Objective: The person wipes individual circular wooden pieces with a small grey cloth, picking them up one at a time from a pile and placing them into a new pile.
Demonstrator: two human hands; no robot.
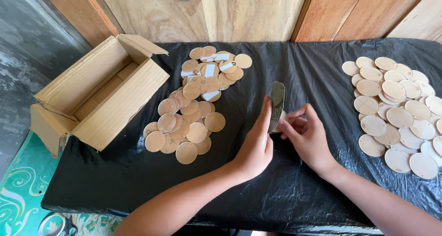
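Evidently both hands were mid-way through working on one disc (277, 106), held on edge at the table's middle: left hand (256, 146) and right hand (307, 137) pinched it shut-fingered. Next would seemingly call for laying it down. Black plastic sheet (294, 190) covered the table; tan discs (191, 121) left, pale discs (398, 114) right, open cardboard box (99, 91) far left, wooden boards (221, 13) beyond.

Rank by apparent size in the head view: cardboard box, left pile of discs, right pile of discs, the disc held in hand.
1. cardboard box
2. and 3. left pile of discs and right pile of discs: alike; the right is cut off at the edge.
4. held disc, seen edge-on.
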